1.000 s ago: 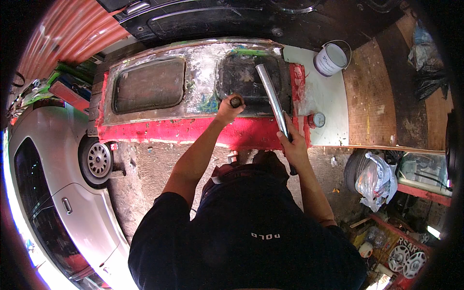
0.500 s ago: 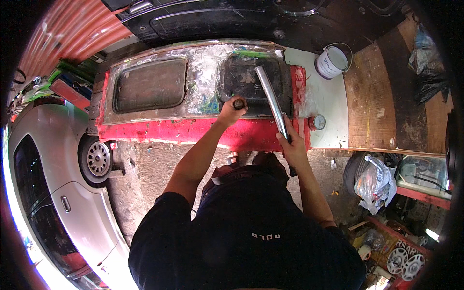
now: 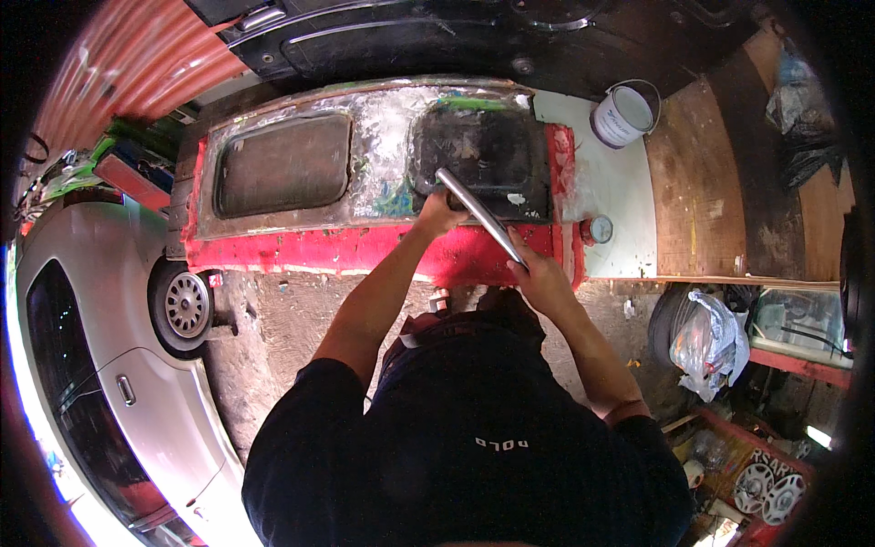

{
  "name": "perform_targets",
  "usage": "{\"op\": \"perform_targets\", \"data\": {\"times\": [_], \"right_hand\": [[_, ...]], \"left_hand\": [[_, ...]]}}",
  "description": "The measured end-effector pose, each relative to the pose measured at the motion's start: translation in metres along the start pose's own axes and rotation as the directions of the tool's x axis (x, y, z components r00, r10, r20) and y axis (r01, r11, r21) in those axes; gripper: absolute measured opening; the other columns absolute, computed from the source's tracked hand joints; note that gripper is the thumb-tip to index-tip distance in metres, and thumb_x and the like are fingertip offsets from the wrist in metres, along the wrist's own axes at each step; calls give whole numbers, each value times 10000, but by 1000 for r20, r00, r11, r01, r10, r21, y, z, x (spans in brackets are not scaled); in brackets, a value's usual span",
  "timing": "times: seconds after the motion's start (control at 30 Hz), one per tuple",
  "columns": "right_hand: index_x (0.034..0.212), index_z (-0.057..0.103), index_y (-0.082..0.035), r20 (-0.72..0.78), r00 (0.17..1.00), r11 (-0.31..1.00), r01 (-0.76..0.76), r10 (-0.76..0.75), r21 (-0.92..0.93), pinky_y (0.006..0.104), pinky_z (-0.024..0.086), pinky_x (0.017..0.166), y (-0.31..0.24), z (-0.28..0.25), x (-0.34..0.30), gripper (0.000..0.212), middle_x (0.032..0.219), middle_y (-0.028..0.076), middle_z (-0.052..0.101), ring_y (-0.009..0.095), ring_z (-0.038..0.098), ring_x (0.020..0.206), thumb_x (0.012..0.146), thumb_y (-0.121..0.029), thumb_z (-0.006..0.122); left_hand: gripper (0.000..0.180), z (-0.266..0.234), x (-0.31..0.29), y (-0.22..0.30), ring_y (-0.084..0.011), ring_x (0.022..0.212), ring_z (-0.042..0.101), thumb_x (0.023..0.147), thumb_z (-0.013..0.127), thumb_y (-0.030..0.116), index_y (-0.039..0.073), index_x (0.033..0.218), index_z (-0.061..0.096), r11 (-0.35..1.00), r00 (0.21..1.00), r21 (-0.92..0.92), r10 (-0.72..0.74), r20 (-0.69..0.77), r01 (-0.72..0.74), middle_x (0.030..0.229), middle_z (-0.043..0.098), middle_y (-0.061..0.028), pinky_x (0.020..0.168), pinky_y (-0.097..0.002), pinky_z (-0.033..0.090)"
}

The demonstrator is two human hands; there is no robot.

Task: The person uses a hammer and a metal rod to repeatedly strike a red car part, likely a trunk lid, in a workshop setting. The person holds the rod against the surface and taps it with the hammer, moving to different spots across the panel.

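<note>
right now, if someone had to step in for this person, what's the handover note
Left hand: gripping the upper end of the metal tube, down on the red panel.
Right hand: holding the tube's lower end near the panel's front edge.
The tube lies slantwise over the panel's right-hand dark opening.
White paint can and a small round tin stand on the white board to the right.
Done: the middle of the panel is bare and shiny.
Left: the front and right edges are red.
</note>
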State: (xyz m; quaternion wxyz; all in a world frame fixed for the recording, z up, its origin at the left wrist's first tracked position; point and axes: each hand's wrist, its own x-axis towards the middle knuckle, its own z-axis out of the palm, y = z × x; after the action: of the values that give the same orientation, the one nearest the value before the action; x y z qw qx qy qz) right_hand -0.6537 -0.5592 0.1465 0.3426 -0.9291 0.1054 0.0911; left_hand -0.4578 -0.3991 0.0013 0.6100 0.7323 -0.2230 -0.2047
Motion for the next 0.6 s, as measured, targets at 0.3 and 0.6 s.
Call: {"op": "perform_targets", "data": {"times": [0.3, 0.6], "right_hand": [[1471, 349, -36, -344, 939, 910, 131, 13, 393, 319, 369, 1065, -7, -15, -4, 581, 1428, 177, 484, 236, 475, 1312, 961, -193, 579], [1462, 353, -10, -291, 955, 892, 81, 59, 445, 314, 353, 1079, 0, -9, -18, 589, 1447, 186, 459, 227, 457, 1327, 936, -131, 587]], "left_hand": [[227, -10, -3, 21, -70, 657, 489, 750, 786, 69, 63, 866, 591, 990, 992, -124, -81, -93, 70, 716, 536, 29, 604, -257, 434], [220, 15, -3, 2, -112, 675, 573, 754, 674, -45, 40, 927, 568, 933, 999, -361, 18, 27, -7, 842, 622, -33, 567, -275, 473]]}}
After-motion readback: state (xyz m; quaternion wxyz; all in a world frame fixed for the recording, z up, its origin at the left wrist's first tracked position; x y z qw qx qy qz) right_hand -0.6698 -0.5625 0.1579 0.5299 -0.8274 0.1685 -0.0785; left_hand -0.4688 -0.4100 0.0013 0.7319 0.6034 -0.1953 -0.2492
